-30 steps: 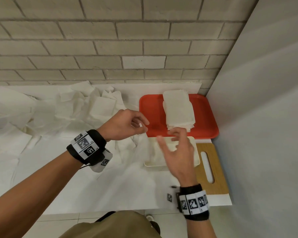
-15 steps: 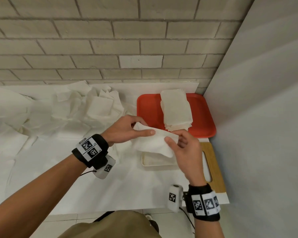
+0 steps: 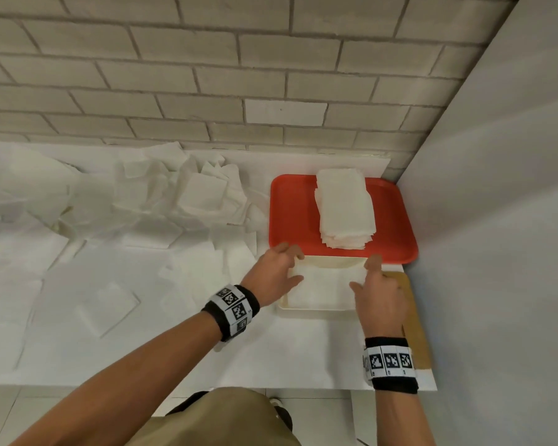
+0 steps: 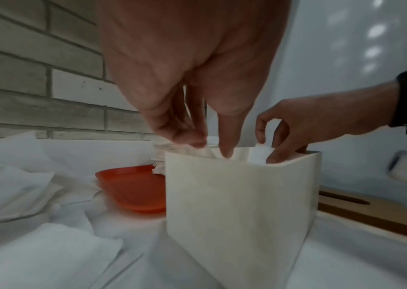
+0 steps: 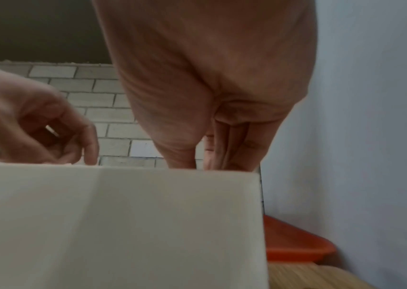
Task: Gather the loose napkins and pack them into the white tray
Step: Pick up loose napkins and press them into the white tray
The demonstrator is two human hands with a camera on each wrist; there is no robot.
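Soft matt paper napkins [image 3: 161,201]; smooth matt white plastic tray [image 4: 234,205]; glossy orange plastic tray [image 3: 290,214]; smooth wooden board [image 4: 370,215]; rough brick wall [image 3: 207,75].

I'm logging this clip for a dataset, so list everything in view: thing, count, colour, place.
white tray: one, cream-white, front of the red tray
napkin: one, white, in the white tray, both hands pinching it
red tray: one, red, by the wall
napkin stack: one, white, on the red tray
loose napkins: many, white, scattered left
wooden board: one, tan, right of the white tray
left hand: at the napkin's left end
right hand: at its right end
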